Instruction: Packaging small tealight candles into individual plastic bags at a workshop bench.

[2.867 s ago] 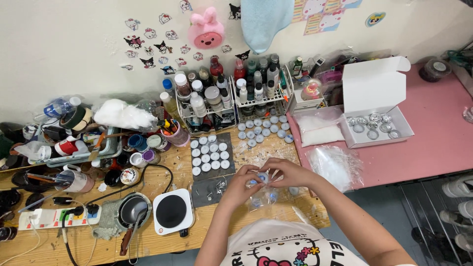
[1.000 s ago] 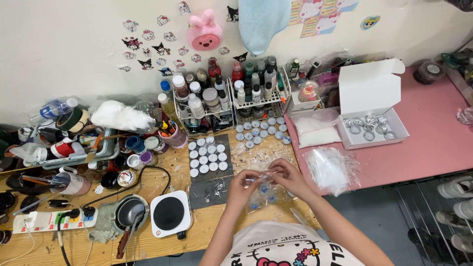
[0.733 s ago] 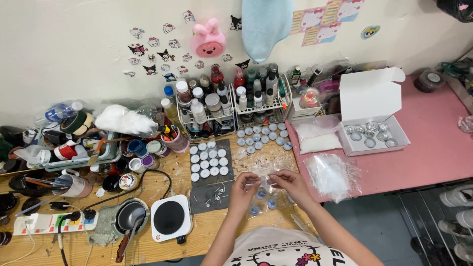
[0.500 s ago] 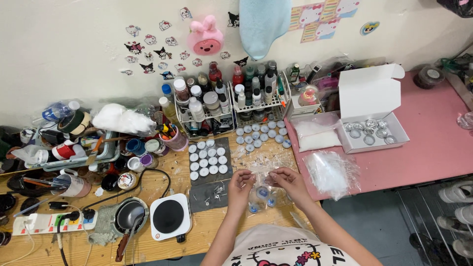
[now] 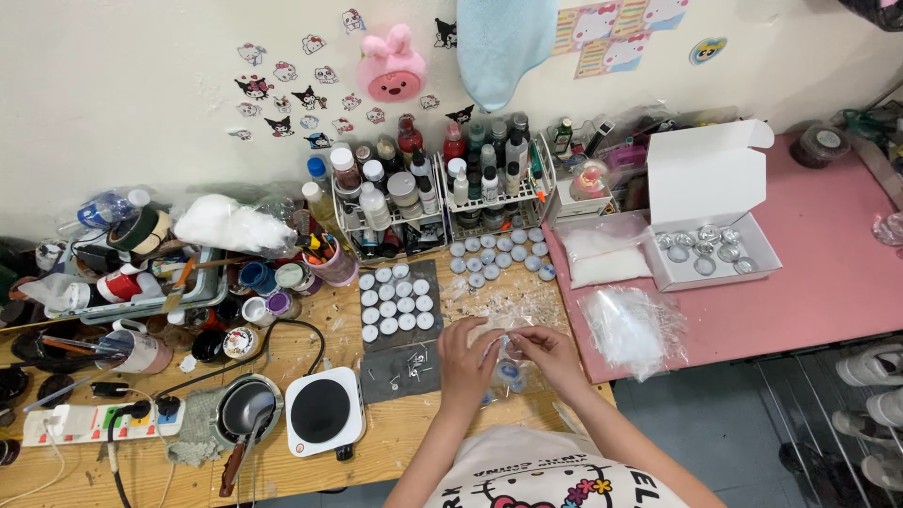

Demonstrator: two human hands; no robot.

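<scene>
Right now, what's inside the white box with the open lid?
Inside the white box sit several small round silvery tins. What is in the tins is too small to tell.

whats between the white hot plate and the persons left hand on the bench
In the head view, a dark grey mat strewn with small metal bits lies between the white hot plate and the left hand.

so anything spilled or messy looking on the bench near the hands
Yes. Clear plastic scraps lie scattered loose over the wooden bench just beyond the left hand and right hand, which pinch a small clear bag. The white round lids beside them sit in neat rows.
</scene>
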